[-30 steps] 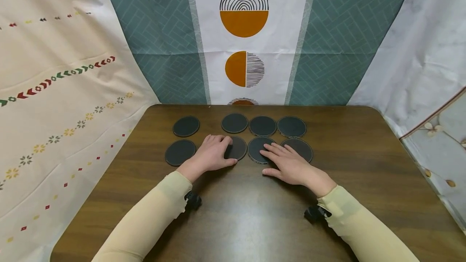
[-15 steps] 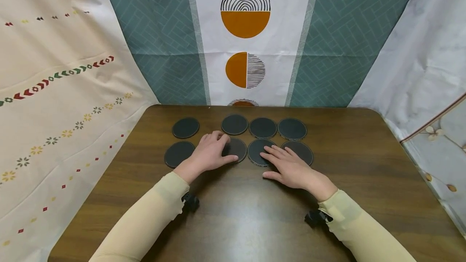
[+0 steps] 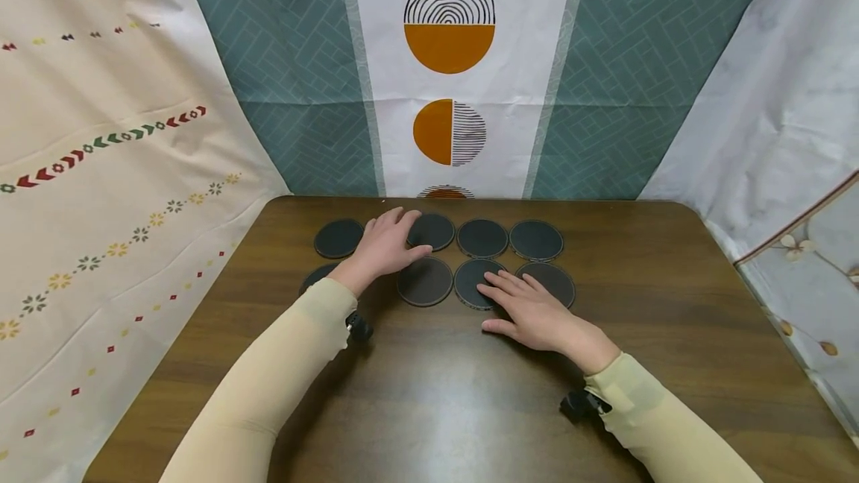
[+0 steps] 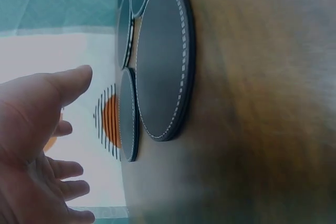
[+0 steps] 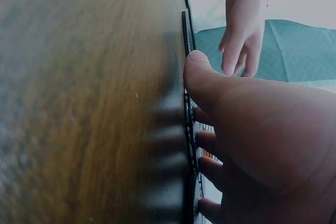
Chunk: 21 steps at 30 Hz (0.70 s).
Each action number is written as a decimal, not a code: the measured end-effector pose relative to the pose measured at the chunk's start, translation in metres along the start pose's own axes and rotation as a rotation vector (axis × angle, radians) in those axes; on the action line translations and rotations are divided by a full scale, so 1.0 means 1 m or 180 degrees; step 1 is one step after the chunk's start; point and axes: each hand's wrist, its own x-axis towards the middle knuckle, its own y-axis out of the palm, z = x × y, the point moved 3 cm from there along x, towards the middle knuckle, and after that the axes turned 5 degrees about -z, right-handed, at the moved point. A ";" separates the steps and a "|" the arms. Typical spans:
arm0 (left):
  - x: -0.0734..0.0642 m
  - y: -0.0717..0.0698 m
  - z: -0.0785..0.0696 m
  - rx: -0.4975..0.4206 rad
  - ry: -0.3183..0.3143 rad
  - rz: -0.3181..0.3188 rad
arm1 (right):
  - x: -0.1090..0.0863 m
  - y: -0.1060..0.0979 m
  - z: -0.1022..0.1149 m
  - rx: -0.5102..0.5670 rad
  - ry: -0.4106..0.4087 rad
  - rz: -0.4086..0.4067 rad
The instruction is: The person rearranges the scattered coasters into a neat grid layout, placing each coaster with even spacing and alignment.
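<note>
Several round dark coasters with pale stitched edges lie flat in two rows. My left hand (image 3: 381, 248) hovers with loosely spread fingers, its fingertips beside the back-row coaster (image 3: 432, 233). It holds nothing; the left wrist view shows the bare palm (image 4: 26, 124) raised above the coasters. In front of its thumb lies a front-row coaster (image 3: 425, 283), uncovered. My right hand (image 3: 533, 313) rests with fingers spread over the front middle coaster (image 3: 470, 285) and the front right coaster (image 3: 560, 285), fingertips down at their surfaces in the right wrist view.
Two more coasters stand in the back row, one central (image 3: 482, 238) and one at right (image 3: 536, 240). On the left lie a back coaster (image 3: 338, 238) and a front one (image 3: 314, 275), partly hidden by the left arm. Patterned cloths (image 3: 288, 95) hang around the brown table (image 3: 429, 393).
My left hand has lifted off the front-row coaster and moved away from me toward the back row, leaving that coaster in full view. The right hand has stayed in place.
</note>
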 end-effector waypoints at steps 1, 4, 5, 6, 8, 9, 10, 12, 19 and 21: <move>0.003 0.001 0.000 -0.0001 -0.0033 0.0015 | 0.000 0.000 0.000 -0.0003 -0.0004 0.0003; 0.013 0.005 -0.002 0.0014 -0.0112 0.0076 | -0.001 0.001 0.000 -0.0008 -0.0008 0.0000; 0.016 0.007 -0.002 0.0033 -0.0128 0.0103 | 0.000 0.001 0.000 -0.0001 -0.0004 -0.0001; 0.019 0.009 -0.003 0.0053 -0.0140 0.0130 | 0.000 0.001 -0.001 0.0002 -0.0008 -0.0005; 0.025 0.012 -0.004 0.0087 -0.0159 0.0194 | 0.000 0.002 -0.003 0.0019 -0.0018 -0.0028; 0.027 0.014 -0.005 0.0098 -0.0170 0.0225 | -0.001 0.002 -0.003 0.0027 -0.0022 -0.0036; 0.029 0.016 -0.006 0.0105 -0.0181 0.0255 | 0.000 0.003 -0.004 0.0026 -0.0029 -0.0039; 0.032 0.018 -0.008 0.0104 -0.0205 0.0313 | -0.001 0.004 -0.006 0.0033 -0.0040 -0.0055; 0.042 0.025 -0.009 0.0101 -0.0275 0.0436 | 0.000 0.002 -0.004 -0.0030 -0.0004 0.0011; 0.048 0.032 -0.006 0.0102 -0.0294 0.0474 | -0.001 0.001 -0.003 -0.0060 0.0038 0.0074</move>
